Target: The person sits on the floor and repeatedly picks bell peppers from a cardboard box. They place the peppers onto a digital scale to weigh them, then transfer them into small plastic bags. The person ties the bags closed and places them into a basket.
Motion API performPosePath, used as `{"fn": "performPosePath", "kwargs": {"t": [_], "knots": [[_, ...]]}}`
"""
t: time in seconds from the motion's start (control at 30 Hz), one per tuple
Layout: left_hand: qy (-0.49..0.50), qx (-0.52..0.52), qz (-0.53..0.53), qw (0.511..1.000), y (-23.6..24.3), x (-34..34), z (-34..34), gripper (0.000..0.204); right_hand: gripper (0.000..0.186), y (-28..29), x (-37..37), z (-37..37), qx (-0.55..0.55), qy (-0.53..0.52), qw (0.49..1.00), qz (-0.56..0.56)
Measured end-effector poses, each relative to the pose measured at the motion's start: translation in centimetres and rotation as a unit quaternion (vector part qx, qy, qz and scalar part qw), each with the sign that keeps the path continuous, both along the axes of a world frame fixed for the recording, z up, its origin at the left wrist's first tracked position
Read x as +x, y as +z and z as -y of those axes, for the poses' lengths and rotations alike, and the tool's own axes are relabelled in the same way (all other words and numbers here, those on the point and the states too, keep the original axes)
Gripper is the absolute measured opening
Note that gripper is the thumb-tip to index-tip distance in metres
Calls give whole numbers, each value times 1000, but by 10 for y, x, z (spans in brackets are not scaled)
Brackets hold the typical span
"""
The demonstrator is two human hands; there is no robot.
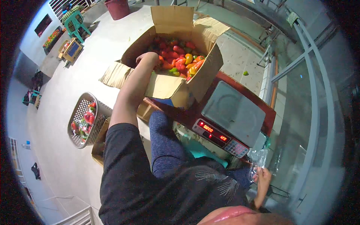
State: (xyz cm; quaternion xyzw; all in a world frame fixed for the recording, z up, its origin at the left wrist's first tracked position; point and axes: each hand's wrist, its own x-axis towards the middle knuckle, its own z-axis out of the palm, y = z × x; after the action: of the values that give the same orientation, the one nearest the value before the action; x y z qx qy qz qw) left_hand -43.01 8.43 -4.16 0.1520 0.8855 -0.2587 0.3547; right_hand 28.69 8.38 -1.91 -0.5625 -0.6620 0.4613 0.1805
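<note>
My left arm stretches forward over the near flap of a large cardboard box [165,87]. Inside the box lie many peppers [180,63], mostly red, with some orange, yellow and green. My left hand [148,57] is bent down at the box's left side, next to the peppers; its fingers are mostly hidden, so I cannot make out whether it holds one. Low on the right, my right hand [263,180] is closed on a clear plastic bag [258,157], beside the scale's near right corner. The digital scale [234,112] has a bare grey platform and lit red digits.
Box and scale stand on a reddish-brown table [270,112]. On the left, a plastic basket [77,108] holds bagged peppers. A green chair [75,24], a smaller carton [71,51] and a dark red bucket [117,9] stand farther back. A glass-panelled metal frame [313,71] runs along the right.
</note>
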Motion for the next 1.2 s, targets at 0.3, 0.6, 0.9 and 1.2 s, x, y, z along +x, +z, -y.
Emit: {"fn": "performPosePath", "kwargs": {"t": [0.3,0.6,0.9,1.2], "knots": [[-17,107,22,994,7,-9,28,56,24,-9,5,-4,-8,2,1000,6],[0,512,42,858,33,56,-2,29,23,-38,-26,13,-32,8,999,-22],[-421,554,149,703,-115,-36,-87,40,24,-3,-16,-15,31,0,998,50],[-390,319,-88,859,-40,27,-90,80,21,46,6,-29,166,-48,980,97]]}}
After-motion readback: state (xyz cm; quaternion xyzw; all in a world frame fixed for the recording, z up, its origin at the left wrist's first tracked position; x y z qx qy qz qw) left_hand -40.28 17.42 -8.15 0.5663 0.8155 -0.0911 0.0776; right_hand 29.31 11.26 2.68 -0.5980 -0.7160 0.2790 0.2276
